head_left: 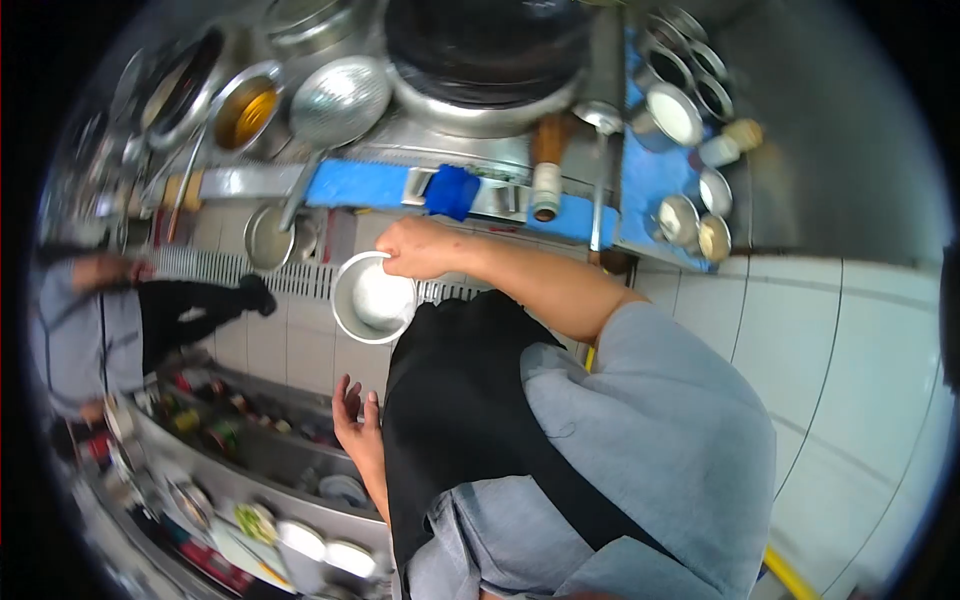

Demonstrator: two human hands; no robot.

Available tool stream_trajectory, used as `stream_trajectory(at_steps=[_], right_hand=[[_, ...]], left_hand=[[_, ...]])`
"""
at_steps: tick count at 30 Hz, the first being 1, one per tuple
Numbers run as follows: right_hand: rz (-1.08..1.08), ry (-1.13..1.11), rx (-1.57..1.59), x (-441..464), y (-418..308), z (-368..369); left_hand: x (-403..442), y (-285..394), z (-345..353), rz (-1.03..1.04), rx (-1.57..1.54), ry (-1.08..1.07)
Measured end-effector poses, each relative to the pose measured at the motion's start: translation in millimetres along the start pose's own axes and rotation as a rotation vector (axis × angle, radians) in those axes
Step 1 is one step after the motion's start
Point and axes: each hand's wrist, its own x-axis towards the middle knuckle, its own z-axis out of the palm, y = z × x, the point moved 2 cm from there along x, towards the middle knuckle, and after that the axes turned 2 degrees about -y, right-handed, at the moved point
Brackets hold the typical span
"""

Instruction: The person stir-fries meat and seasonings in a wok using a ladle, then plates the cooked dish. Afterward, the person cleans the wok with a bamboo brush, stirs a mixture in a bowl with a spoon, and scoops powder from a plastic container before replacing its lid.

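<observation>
My right hand (418, 249) is closed on the rim of a round, deep, pale metal bowl (343, 304). White contents (384, 297) lie inside it; I cannot make out what they are. The bowl is held above the floor, in front of my black apron. Lower down, my left hand (357, 416) hangs beside the apron with its fingers apart, and nothing is in it.
Along the top runs a stove with a large dark wok (485, 50), a perforated ladle (342, 100) and a brush (547, 170). Seasoning cups (672, 118) stand at right. Another person (90, 310) stands at left, near a food counter (290, 485).
</observation>
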Motion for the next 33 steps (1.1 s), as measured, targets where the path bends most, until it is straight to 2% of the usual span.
stream_trajectory(at_steps=[2,3,6,7,10,16,18,20,22,25,27,29,30,33], right_hand=[[0.033,0.103,-0.036,-21.4,6.9,-21.9],[0.135,0.205,-0.011,-31.4,15.1,-31.7],[0.216,0.190,-0.113,-69.1,29.6,-49.0],[0.211,0.264,-0.107,-85.1,35.2,-48.6],[0.375,0.626,0.031,-142.4,29.4,-58.9],[0.596,0.994,0.279,-262.8,49.2,-91.0],[0.586,1.202,0.317,-293.4,60.9,-118.5],[0.533,1.423,0.200,-325.5,112.6,-141.7],[0.712,1.452,0.009,-356.2,152.5,-176.3],[0.635,1.590,0.227,-383.6,227.6,-212.4],[0.736,1.537,0.188,-394.5,264.3,-228.2],[0.831,1.462,0.067,-402.6,284.2,-238.5],[0.874,1.411,-0.031,-404.3,280.4,-241.7],[0.970,1.317,-0.176,-408.3,289.7,-245.0]], left_hand=[[20.0,10.6,6.9,0.035,0.042,-0.091],[30.7,15.7,8.9,0.055,0.073,-0.135],[56.2,27.3,19.8,0.153,0.099,-0.251],[63.8,34.4,24.4,0.183,0.122,-0.303],[86.4,39.5,39.3,0.282,0.155,-0.444],[101.5,44.5,76.1,0.409,0.250,-0.604],[102.6,49.3,87.1,0.430,0.292,-0.613],[93.3,50.4,99.4,0.404,0.313,-0.637],[84.8,45.4,111.4,0.363,0.366,-0.674],[73.2,47.1,129.6,0.245,0.417,-0.628],[75.9,29.7,140.5,0.181,0.443,-0.602],[84.7,5.6,149.5,-0.034,0.539,-0.605],[90.7,-11.9,148.6,-0.144,0.586,-0.604],[120.3,-121.4,112.8,-0.066,0.683,-0.621]])
